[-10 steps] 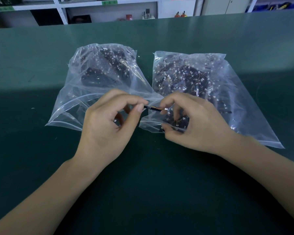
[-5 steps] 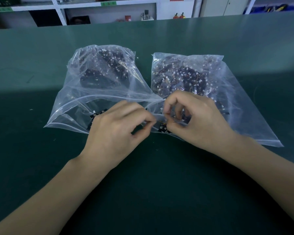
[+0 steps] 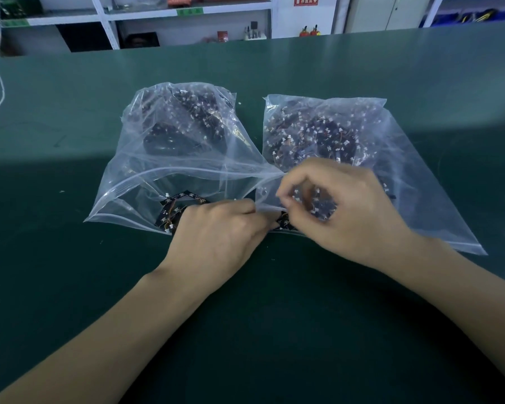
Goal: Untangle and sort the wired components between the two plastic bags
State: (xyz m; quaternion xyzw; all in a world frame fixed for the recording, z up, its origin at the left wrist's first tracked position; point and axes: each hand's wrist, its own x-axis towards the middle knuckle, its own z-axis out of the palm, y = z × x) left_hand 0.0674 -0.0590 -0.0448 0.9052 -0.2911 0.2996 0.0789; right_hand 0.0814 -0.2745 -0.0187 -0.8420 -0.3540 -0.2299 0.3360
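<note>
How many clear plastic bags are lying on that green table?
2. The left plastic bag lies open under the left hand; the right plastic bag lies beside it, under the right hand. Both hold dark wired components. No others show.

Dark green tabletop (image 3: 70, 287) bearing two clear plastic bags side by side: left bag (image 3: 146, 182) and right bag (image 3: 420, 182), each lying flat and containing dark wired components (image 3: 318, 135).

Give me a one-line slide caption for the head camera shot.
Both hands, left hand and right hand, work wired components between two clear zip bags on a green bench.
</note>
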